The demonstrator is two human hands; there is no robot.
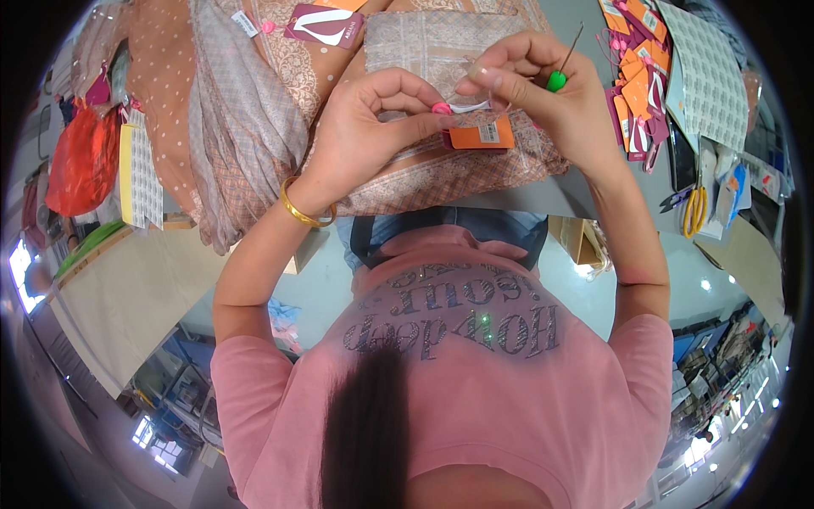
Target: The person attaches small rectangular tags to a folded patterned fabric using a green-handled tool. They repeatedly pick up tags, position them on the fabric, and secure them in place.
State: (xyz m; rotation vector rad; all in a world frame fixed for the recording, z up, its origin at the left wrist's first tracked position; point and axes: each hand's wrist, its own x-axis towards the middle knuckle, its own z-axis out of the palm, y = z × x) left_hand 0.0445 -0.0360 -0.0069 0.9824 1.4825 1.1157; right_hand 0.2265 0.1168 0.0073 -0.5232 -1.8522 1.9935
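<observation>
Between thumb and forefinger, my left hand (375, 127) pinches a pink plastic tag fastener (441, 109). Just below it an orange and maroon hang tag (482, 133) lies over a folded patterned scarf (439, 162). My right hand (540, 89) has its thumb and forefinger pinched beside a white fabric label (469, 107); whether they grip its end or a thin cord cannot be told. A green-handled awl (556, 81) is tucked between the fingers of that same hand, its thin metal tip pointing up and away. Part of the fastener is hidden by my fingertips.
More patterned scarves (248, 114) drape over the left side, one bearing a maroon tag (324, 25). At right are a pile of hang tags (638, 89), a sticker sheet (706, 76), a dark phone (683, 159) and yellow-handled scissors (694, 212). A red plastic bag (84, 162) is at far left.
</observation>
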